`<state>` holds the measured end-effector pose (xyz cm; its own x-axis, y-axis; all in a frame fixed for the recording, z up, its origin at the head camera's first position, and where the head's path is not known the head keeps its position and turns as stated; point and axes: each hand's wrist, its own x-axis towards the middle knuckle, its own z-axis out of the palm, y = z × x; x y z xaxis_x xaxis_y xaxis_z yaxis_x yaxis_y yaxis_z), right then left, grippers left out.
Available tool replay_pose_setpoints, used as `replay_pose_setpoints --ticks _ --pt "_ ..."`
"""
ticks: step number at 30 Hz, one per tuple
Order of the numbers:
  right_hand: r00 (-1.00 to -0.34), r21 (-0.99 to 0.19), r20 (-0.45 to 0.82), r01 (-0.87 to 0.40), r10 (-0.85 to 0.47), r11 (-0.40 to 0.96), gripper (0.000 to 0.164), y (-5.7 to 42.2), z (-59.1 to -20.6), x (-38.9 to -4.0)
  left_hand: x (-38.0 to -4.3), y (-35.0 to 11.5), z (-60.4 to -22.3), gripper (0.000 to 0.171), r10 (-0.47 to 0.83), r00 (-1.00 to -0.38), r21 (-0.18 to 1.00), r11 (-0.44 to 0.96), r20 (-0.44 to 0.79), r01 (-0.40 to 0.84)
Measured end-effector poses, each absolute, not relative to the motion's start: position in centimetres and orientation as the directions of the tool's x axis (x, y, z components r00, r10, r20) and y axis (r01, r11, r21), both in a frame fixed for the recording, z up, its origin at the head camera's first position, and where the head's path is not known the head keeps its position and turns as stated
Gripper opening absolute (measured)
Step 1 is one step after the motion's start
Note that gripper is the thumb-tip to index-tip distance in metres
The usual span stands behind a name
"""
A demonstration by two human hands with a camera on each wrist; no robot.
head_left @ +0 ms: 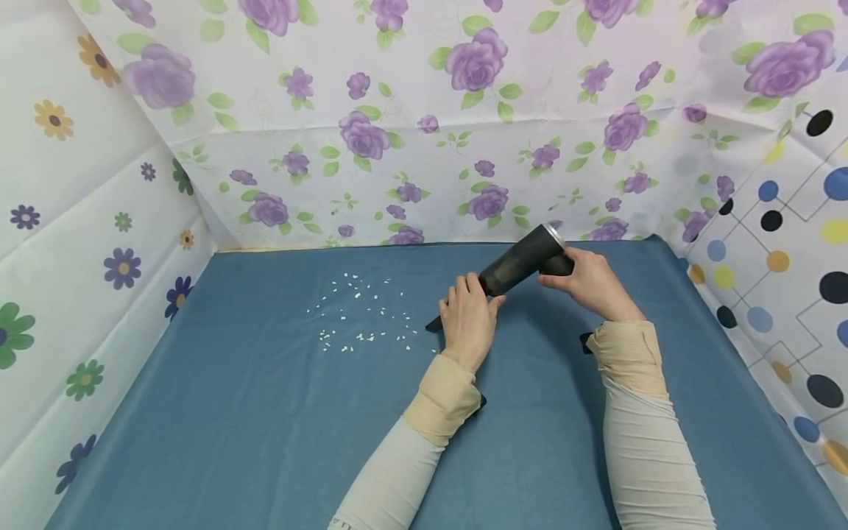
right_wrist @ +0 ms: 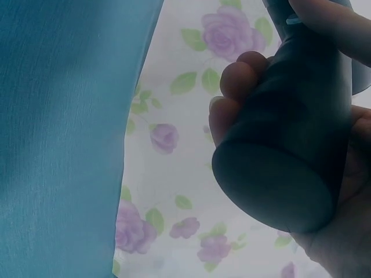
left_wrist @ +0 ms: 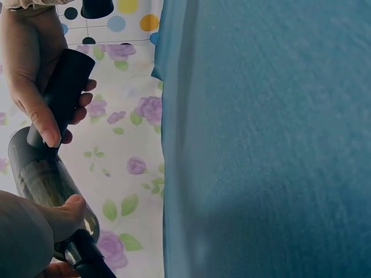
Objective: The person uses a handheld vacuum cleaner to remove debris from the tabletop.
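Note:
A black handheld vacuum cleaner is held above the blue cloth, tilted with its narrow nozzle down to the left. My right hand grips its handle, fingers wrapped round it in the right wrist view. Near the front end, my left hand holds the vacuum where the nozzle meets the see-through dust cup; its thumb lies along the joint in the left wrist view. Small white scraps are scattered on the cloth left of the nozzle tip.
The blue cloth covers the table. A purple-flowered sheet hangs behind it, a sheet with coloured flowers stands at the left, and a dotted sheet at the right.

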<state>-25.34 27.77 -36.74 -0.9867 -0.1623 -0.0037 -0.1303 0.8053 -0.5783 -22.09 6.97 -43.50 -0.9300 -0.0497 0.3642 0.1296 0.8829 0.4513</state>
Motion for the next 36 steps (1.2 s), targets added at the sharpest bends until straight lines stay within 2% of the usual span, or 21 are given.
replay_pose_setpoints --ticks 11,21,36 --pt "-0.984 -0.578 -0.030 -0.125 -0.174 0.806 0.085 28.6 -36.7 -25.3 -21.4 7.5 -43.7 0.050 -0.023 -0.911 0.434 0.884 0.411 0.174" --pt "-0.974 -0.570 -0.044 -0.157 -0.221 0.807 0.076 29.8 -36.6 -25.1 -20.7 7.9 -43.7 0.051 0.003 -0.902 0.397 0.897 0.431 0.193" --pt "-0.969 -0.549 -0.044 -0.181 -0.244 0.816 0.060 29.3 -36.8 -25.3 -20.2 7.7 -43.1 0.053 0.013 -0.928 0.364 0.918 0.373 0.159"
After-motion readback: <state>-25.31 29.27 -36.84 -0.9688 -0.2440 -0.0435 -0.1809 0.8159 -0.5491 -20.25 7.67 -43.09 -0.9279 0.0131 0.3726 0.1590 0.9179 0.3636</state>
